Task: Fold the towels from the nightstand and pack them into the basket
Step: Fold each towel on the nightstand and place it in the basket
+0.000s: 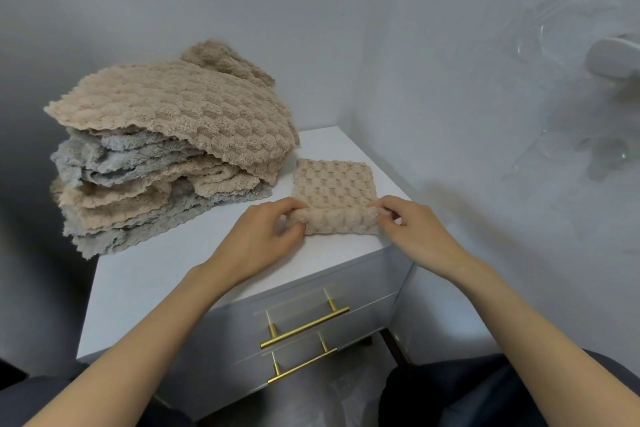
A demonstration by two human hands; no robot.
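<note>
While the small beige towel [334, 191] lay on the white nightstand [194, 263] near its right front edge, the left hand [263, 236] and right hand [412, 229] each pinched one end of its rolled near edge. Beside it, on the left, stood a pile of beige and grey towels [166, 149].

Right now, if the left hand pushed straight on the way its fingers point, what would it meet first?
The small beige towel: the left hand pinches its folded near edge on the nightstand. Past that fold, probably the right hand pinching the other end, though depth is hard to judge.
</note>
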